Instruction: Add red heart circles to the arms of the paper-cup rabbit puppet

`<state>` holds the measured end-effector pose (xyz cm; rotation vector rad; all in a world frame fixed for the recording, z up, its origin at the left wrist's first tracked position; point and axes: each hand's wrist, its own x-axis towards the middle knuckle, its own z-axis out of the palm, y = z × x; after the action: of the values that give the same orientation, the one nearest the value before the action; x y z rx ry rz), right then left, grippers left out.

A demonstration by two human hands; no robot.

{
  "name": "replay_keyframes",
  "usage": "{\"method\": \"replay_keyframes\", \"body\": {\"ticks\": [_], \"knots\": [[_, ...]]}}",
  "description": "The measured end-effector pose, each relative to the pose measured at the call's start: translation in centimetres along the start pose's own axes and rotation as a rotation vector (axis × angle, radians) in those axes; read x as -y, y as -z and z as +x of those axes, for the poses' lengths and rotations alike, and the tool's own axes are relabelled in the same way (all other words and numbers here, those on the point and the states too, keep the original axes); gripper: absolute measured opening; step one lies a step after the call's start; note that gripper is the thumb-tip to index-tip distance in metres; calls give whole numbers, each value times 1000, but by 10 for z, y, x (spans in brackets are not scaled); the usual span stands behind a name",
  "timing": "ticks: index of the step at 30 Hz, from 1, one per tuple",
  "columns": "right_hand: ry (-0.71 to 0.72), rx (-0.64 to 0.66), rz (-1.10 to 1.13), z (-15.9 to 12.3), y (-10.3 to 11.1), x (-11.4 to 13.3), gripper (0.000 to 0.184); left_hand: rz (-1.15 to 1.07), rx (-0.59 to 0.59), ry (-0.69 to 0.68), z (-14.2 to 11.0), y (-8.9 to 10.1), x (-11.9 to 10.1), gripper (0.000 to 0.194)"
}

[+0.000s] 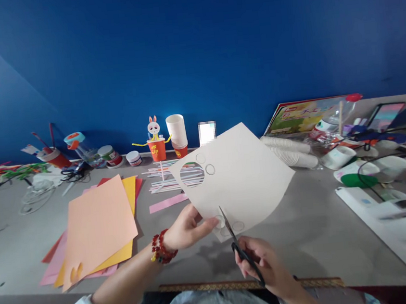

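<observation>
Over a gray tabletop by a big blue wall, the left fingers pinch white paper and the right fingers hold black scissors.

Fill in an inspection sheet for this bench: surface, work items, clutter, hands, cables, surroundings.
Surface: flat grey tabletop, small dark marks at left.
Work items: white paper sheet with a large round cutout and small drawn circles; black-handled metal scissors, blades over its near part.
Clutter: fanned pink, yellow and peach paper sheets at left; nested white ribbed cups lying at right.
Hands: left hand holds the sheet; right hand holds the scissors.
Cables: thin white looped cable at left.
Surroundings: plain blue wall behind.
</observation>
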<state>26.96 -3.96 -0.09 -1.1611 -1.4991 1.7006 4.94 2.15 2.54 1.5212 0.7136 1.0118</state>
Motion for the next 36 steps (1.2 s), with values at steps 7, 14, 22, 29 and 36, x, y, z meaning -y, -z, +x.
{"method": "replay_keyframes", "body": {"ticks": [7,14,22,29,36], "knots": [[5,5,26,3,1,1,67,52,64,-6,5,4,-7,30],[47,3,12,5,4,-8,63,-2,88,7,7,6,-10,30],[60,-16,23,4,5,-4,61,-142,49,-11,8,6,-2,39],[57,-10,20,1,4,-2,63,-233,20,-6,9,2,0,38],[51,11,30,2,6,-3,58,-240,91,40,14,5,-9,44]]}}
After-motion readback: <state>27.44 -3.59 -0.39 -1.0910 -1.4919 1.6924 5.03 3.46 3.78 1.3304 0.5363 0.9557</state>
